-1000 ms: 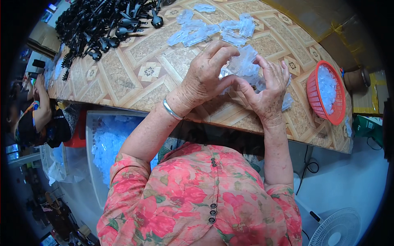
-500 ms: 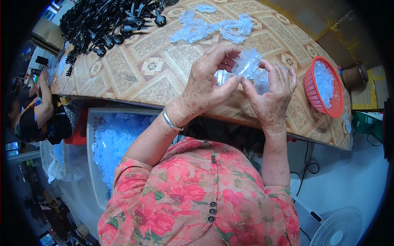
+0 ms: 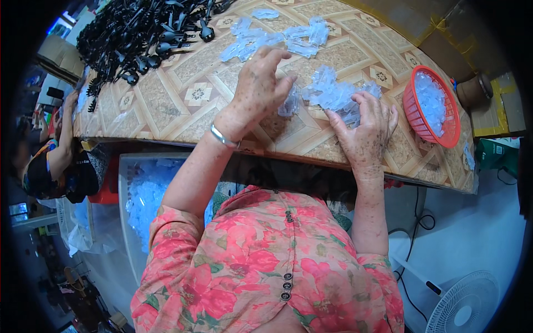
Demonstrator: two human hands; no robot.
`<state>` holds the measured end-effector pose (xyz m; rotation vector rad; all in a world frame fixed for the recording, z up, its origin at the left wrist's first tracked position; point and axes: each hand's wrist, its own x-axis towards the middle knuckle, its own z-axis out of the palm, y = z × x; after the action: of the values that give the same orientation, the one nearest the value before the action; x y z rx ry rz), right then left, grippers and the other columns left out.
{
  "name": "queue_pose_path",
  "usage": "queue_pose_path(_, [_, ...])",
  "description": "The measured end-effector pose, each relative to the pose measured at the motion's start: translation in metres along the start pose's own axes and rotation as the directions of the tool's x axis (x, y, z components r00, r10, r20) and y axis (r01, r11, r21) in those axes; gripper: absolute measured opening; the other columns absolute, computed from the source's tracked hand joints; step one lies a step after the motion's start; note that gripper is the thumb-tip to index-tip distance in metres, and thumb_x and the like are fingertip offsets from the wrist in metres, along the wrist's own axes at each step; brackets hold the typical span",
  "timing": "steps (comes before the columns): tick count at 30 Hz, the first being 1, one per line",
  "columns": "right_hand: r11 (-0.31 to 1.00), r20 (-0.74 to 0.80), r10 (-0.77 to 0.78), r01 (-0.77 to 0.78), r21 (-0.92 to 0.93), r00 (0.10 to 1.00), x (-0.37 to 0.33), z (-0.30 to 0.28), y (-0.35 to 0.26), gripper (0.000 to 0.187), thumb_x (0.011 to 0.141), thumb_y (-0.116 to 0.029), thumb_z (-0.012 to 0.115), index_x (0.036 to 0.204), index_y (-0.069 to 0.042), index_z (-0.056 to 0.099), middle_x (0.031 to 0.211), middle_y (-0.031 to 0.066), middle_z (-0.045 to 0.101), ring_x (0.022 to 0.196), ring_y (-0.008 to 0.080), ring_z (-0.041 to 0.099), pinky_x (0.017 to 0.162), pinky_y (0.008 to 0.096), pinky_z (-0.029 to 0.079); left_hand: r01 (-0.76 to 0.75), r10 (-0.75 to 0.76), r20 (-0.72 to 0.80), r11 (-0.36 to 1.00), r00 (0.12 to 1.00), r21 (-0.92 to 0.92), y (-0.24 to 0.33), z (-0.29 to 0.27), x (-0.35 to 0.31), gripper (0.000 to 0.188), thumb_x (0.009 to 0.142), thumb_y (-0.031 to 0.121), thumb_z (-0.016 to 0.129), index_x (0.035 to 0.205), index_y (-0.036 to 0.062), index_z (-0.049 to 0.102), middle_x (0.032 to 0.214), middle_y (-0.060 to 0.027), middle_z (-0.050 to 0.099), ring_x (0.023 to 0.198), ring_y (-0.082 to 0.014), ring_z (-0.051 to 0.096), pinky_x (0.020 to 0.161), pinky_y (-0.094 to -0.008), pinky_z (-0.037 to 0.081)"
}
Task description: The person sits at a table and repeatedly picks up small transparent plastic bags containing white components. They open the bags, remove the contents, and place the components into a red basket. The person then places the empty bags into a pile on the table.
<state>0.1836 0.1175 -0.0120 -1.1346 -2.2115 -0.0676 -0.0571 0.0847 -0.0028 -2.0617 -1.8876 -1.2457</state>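
Both hands have parted: left hand (image 3: pixel 258 89) pinches a clear packet (image 3: pixel 290 103); right hand (image 3: pixel 367 129) spread on pile (image 3: pixel 336 95).

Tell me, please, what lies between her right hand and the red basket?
Only bare patterned tabletop lies between the right hand and the red basket, seen in the head view.

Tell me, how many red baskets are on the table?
1. The red basket sits near the table's right end, beyond the right hand, with clear plastic pieces inside. Another could be hidden outside the picture.
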Motion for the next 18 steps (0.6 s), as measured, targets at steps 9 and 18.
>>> queue_pose_path(9, [0.998,-0.011,-0.018,0.018,0.056,1.000,0.002,0.003,-0.002,0.064,0.070,-0.044,0.082,0.118,-0.008,0.061,0.123,0.0090,0.060,0.120,0.0275,0.052,0.112,0.0578,0.027,-0.058,-0.035,0.260,0.937,0.965,0.344,-0.024,0.032,0.049,0.036,0.080,0.013,0.074,0.113,0.0045,0.066,0.125,-0.0137,0.061,0.110,-0.0370,0.060,0.094,-0.0421,0.051])
queue_pose_path(18, [0.996,0.016,-0.027,0.025,0.087,1.000,0.000,0.005,0.001,0.061,0.072,-0.042,0.082,0.118,-0.009,0.062,0.126,0.0085,0.060,0.122,0.0271,0.052,0.113,0.0576,0.026,-0.021,-0.057,0.286,0.964,0.956,0.265,-0.011,0.006,0.018,0.027,0.077,0.013,0.077,0.098,0.0022,0.065,0.107,-0.0167,0.064,0.099,-0.0375,0.062,0.083,-0.0446,0.051])
